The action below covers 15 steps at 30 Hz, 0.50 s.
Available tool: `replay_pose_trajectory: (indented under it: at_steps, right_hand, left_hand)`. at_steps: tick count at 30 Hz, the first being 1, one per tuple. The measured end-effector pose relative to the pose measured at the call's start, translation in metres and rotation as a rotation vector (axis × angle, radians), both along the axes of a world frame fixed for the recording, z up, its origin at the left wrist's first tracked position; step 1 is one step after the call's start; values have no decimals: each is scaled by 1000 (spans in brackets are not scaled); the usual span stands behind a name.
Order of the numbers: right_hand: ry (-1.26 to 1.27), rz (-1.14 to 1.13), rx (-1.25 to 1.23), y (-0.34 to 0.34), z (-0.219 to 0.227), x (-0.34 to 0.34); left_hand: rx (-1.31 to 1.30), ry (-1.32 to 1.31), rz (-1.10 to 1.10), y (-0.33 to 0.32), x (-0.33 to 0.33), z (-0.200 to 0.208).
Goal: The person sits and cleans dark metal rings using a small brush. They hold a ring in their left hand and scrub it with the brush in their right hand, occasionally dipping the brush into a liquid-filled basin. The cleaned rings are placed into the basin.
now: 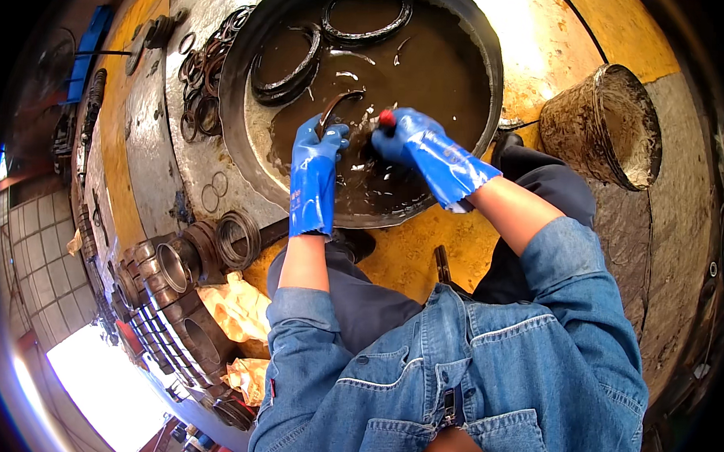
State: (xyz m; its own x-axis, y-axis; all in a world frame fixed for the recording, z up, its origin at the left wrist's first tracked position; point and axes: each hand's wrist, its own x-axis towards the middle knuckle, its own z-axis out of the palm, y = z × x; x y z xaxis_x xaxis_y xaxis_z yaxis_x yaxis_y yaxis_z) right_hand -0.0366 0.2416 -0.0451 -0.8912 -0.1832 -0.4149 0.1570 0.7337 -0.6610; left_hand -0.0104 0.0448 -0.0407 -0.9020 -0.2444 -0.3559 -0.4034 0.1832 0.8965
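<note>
Both my hands wear long blue rubber gloves over a wide round basin (237, 102) of murky brown liquid. My left hand (319, 141) is closed on a thin, dark, shiny ring (334, 105); only its curved upper part shows above the fingers. My right hand (409, 136) grips a tool with a red handle end (387, 118), just right of the ring. The tool's working end is hidden by the glove and dark liquid. Beyond my hands, a stack of black rings (291, 84) leans in the basin, with more black rings (367, 36) at the far side.
A dirty bucket (569, 126) lies tilted at the right. Left of the basin are a heap of dark rings (201, 89), two thin rings (211, 195) and a ring stack (239, 242). Metal cylinders (206, 340) and crumpled orange-brown wrapping (238, 305) sit at the lower left.
</note>
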Motion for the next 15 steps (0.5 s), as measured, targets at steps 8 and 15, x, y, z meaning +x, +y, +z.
replay_pose_trajectory:
  at_steps: [8,15]
  right_hand:
    - [381,80,-720,-13,35,-3]
    - [278,-207,-623,-25,4,-14]
  left_hand:
    - [397,76,37,-12,6,21]
    - [460,-56,162,-17,6,16]
